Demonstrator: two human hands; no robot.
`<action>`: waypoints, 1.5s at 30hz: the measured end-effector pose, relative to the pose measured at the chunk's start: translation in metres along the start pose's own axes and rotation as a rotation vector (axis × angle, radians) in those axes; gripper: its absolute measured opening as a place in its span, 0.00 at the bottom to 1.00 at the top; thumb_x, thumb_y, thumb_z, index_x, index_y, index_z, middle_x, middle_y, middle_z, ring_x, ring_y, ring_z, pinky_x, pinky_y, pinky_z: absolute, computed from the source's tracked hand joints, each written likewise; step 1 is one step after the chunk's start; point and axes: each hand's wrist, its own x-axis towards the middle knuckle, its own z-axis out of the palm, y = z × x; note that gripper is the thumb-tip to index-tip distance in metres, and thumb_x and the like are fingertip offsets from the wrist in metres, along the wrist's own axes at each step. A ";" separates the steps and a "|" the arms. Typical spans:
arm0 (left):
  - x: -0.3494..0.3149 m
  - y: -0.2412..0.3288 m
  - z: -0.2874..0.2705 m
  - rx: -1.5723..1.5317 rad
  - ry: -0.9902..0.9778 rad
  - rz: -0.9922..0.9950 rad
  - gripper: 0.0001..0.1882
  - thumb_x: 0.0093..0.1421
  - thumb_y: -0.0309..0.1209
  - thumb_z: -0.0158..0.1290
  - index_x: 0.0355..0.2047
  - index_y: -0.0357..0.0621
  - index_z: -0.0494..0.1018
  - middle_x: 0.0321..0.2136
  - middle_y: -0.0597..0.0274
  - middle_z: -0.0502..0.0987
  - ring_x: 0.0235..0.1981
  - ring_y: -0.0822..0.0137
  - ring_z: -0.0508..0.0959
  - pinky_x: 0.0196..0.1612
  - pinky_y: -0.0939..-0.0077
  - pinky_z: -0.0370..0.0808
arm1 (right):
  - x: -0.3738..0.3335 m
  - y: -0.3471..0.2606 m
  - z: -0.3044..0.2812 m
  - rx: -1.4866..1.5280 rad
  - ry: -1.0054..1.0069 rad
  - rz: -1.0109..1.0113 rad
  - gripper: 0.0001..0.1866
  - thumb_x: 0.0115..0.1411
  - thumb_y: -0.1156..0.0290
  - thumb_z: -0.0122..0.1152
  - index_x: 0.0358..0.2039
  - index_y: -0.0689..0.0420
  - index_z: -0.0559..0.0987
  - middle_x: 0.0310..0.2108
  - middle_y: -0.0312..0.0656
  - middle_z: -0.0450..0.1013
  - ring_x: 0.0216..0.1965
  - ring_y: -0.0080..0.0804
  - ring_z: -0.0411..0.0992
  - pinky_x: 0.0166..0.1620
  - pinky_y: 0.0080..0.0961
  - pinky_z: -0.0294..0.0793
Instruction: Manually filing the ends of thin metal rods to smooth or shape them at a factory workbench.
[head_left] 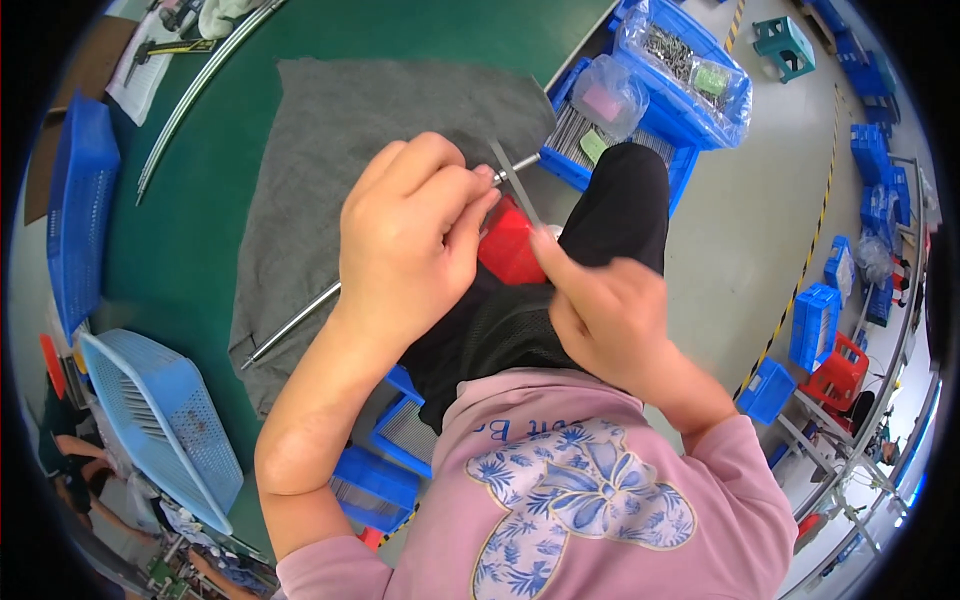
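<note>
My left hand [408, 225] is closed around a slim, shiny metal rod [300, 322]. The rod slants across the grey cloth, its lower end at the left and its stepped tip poking out past my fingers. In my right hand [612, 315] is a thin, flat grey metal strip [517, 185], file-like in shape, pinched near its lower end. Seen from above, the strip crosses the rod close to its tip; whether they touch I cannot tell. Slight blur covers my right hand. Below the rod's tip is a red object [510, 245], partly hidden by my hands.
A grey cloth [320, 130] covers part of the green table [200, 250]. Blue bins [680, 165] with metal parts stand beyond my knee. Light-blue baskets [180, 400] and long rods [195, 95] lie at left. More blue crates [815, 325] line the right side.
</note>
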 end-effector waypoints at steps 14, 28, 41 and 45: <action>0.002 0.003 0.004 -0.008 -0.005 0.004 0.06 0.43 0.20 0.59 0.23 0.38 0.73 0.24 0.61 0.69 0.25 0.59 0.70 0.27 0.67 0.69 | 0.028 0.014 0.011 -0.049 0.112 -0.085 0.29 0.42 0.80 0.59 0.49 0.54 0.78 0.11 0.34 0.62 0.11 0.31 0.61 0.18 0.27 0.60; 0.000 0.004 0.003 -0.020 -0.044 -0.029 0.07 0.42 0.20 0.60 0.24 0.39 0.74 0.24 0.61 0.70 0.25 0.59 0.70 0.27 0.67 0.69 | -0.007 0.002 -0.004 0.015 -0.009 0.014 0.29 0.40 0.85 0.58 0.47 0.58 0.80 0.12 0.37 0.63 0.11 0.30 0.60 0.18 0.26 0.59; -0.002 0.004 0.002 0.003 -0.005 0.000 0.08 0.42 0.18 0.60 0.23 0.39 0.73 0.23 0.61 0.69 0.24 0.59 0.70 0.27 0.68 0.68 | 0.023 0.007 0.002 0.066 0.040 -0.017 0.30 0.37 0.86 0.58 0.47 0.61 0.80 0.12 0.39 0.64 0.11 0.31 0.59 0.18 0.26 0.60; -0.001 0.005 0.001 -0.016 -0.018 -0.031 0.08 0.41 0.18 0.60 0.23 0.39 0.73 0.23 0.61 0.69 0.24 0.59 0.70 0.26 0.68 0.68 | 0.003 0.005 0.007 0.004 0.064 -0.027 0.29 0.37 0.86 0.58 0.46 0.62 0.80 0.12 0.37 0.63 0.11 0.30 0.59 0.18 0.25 0.60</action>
